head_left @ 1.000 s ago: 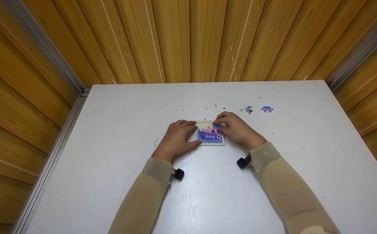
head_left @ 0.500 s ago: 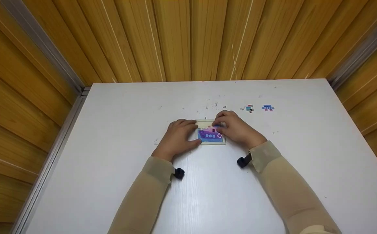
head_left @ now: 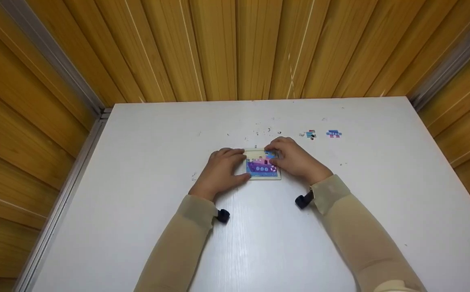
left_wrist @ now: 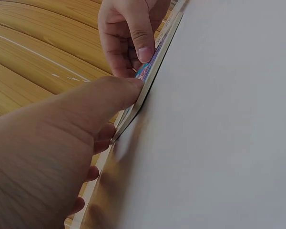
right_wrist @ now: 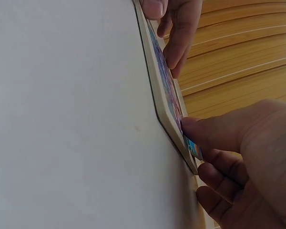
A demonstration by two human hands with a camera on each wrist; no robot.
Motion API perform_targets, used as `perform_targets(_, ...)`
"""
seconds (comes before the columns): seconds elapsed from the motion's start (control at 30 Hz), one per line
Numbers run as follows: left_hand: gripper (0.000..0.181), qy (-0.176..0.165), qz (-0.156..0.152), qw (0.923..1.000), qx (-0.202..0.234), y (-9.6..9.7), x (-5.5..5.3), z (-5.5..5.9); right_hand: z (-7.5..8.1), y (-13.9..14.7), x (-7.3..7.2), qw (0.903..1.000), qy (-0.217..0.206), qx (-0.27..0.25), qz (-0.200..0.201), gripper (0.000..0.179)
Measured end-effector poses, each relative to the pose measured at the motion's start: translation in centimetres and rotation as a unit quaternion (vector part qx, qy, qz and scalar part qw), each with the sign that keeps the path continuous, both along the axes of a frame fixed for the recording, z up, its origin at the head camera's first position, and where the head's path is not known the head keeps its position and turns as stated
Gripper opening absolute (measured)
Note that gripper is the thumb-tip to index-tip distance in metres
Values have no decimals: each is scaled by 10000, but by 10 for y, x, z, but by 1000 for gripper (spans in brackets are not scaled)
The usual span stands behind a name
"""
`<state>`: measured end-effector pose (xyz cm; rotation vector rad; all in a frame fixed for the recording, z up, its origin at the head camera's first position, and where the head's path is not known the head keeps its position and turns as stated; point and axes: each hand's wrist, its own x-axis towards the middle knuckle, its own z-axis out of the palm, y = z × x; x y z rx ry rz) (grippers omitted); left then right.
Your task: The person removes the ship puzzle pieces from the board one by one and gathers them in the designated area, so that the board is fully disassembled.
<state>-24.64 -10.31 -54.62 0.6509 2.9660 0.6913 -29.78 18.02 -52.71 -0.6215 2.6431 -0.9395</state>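
A small jigsaw puzzle (head_left: 258, 167) with a purple and pink ship lies in a pale shallow frame (head_left: 264, 179) on the white table. My left hand (head_left: 222, 172) holds the frame's left side, thumb on the near corner and fingertips at the far one. At the upper right corner my right hand (head_left: 295, 160) pinches a blue puzzle piece (right_wrist: 195, 148) between thumb and forefinger; it sits partly over the frame in the right wrist view. Bare pale backing shows along the frame's upper left. My right fingers hide part of the puzzle's right side.
Two loose bits of puzzle, a teal and red one (head_left: 310, 134) and a blue and pink one (head_left: 334, 134), lie to the far right of the frame. Small dark specks dot the table (head_left: 158, 142) beyond the frame. Wood-patterned panels (head_left: 218, 48) stand behind it.
More of the blue at the puzzle's upper right corner shows now, as my right fingertips have shifted slightly there. My left hand keeps its place on the frame.
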Motion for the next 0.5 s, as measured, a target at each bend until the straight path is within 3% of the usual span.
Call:
perform_targets(0.27, 70, -36, 30, 10000, 45, 1, 2, 0, -1, 1, 0, 9999, 140, -46, 67, 38)
perform_targets(0.5, 70, -69, 55, 10000, 31, 1, 1, 1, 0, 2, 0, 9999, -110, -64, -3, 39)
